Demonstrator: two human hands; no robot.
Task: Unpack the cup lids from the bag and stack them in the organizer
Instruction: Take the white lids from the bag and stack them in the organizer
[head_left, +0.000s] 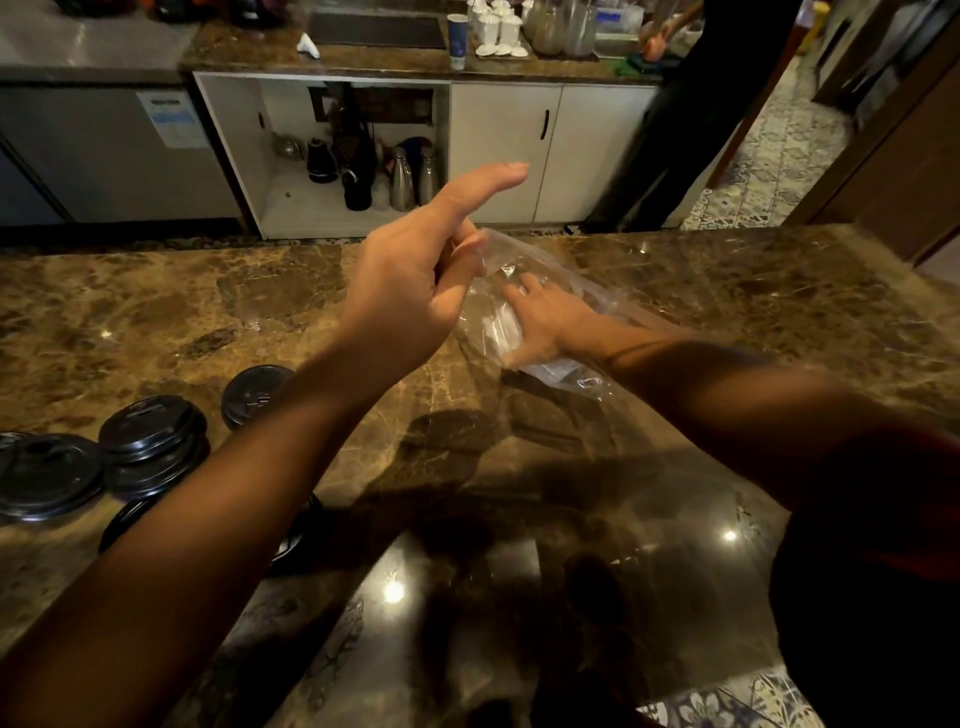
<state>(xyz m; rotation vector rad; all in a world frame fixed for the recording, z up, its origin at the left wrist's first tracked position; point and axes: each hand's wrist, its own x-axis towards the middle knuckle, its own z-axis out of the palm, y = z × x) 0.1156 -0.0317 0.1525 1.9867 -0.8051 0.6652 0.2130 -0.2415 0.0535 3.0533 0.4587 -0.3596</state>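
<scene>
Marble counter (727, 291) glossy, slick. Left hand (410, 280) pinches bag (550, 291) rim at 12 o'clock; right hand (545, 322) flat, open, pressing bag down. Lids (150, 441) loose at 9 o'clock, organizer unseen. Risk: left forearm sweep knocks stacks off edge; thin bag could tear.

head cam: single wide-angle view | worn at head height, above near edge of marble counter (779, 291) | faces forward and down across counter | close to counter, forearms fill foreground | cabinets beyond counter's far edge
</scene>
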